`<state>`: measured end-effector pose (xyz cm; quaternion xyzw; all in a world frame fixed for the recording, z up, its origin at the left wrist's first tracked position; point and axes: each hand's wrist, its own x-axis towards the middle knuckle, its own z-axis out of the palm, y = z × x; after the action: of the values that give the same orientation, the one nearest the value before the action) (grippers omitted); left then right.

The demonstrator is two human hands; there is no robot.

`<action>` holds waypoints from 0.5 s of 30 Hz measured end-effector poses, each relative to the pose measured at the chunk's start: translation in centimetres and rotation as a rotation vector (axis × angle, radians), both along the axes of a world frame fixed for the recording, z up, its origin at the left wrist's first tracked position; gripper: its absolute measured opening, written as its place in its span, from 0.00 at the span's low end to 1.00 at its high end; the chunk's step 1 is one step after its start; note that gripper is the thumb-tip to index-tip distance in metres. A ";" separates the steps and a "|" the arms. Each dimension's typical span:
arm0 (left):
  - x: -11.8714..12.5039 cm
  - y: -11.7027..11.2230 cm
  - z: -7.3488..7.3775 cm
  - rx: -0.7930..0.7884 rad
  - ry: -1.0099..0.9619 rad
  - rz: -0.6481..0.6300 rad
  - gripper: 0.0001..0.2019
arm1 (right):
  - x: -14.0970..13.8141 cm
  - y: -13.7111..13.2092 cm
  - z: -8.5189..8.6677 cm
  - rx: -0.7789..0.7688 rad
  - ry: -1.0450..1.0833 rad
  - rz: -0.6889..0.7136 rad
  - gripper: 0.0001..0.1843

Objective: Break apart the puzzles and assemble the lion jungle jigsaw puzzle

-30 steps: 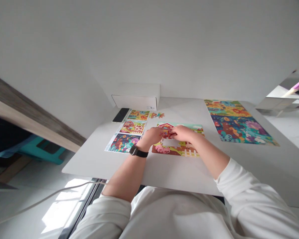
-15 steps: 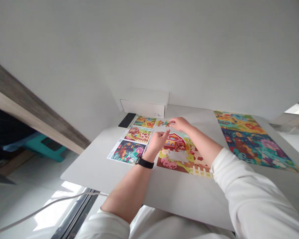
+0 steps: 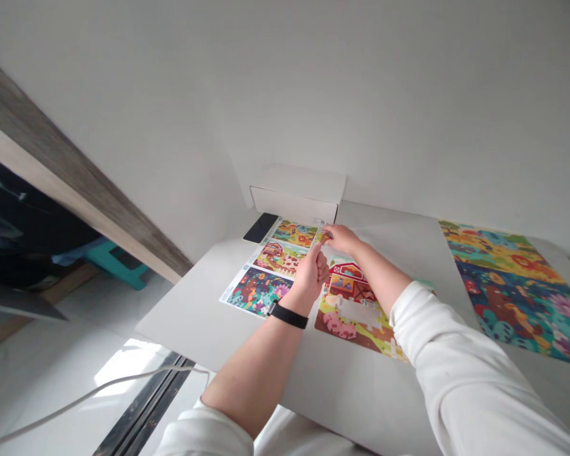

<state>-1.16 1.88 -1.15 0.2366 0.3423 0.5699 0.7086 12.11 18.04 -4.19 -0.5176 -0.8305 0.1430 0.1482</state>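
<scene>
My right hand pinches a small, colourful puzzle piece above the far side of the table. Just below it, my left hand has its fingers curled, with one digit pointing up at the piece. Whether that digit touches the piece, or the curled fingers hold anything, I cannot make out. Under my right forearm lies a farm puzzle with a red barn and a pink pig. A pale gap shows in its middle. To the left is a printed sheet with three pictures, partly covered by my left hand.
A white box stands against the wall, with a black phone in front of it. Two joined picture puzzles lie on the right of the white table. A cable runs past the table's left edge.
The view has turned left, so the table things appear further right. My left hand has come up close to the piece in my right hand, its fingers more tightly curled.
</scene>
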 end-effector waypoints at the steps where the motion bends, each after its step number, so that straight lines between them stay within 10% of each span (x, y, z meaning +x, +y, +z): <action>1: -0.1 0.1 0.1 -0.015 -0.016 0.012 0.31 | 0.0 0.0 0.1 0.017 -0.001 0.009 0.30; 15: -0.2 0.2 1.1 0.013 -0.051 0.054 0.31 | 6.9 -5.6 4.1 -0.185 0.778 -0.097 0.13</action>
<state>-1.34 2.08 -0.04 0.2176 0.3266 0.5967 0.6999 19.02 12.40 -0.10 -0.4746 -0.6708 0.3950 0.4109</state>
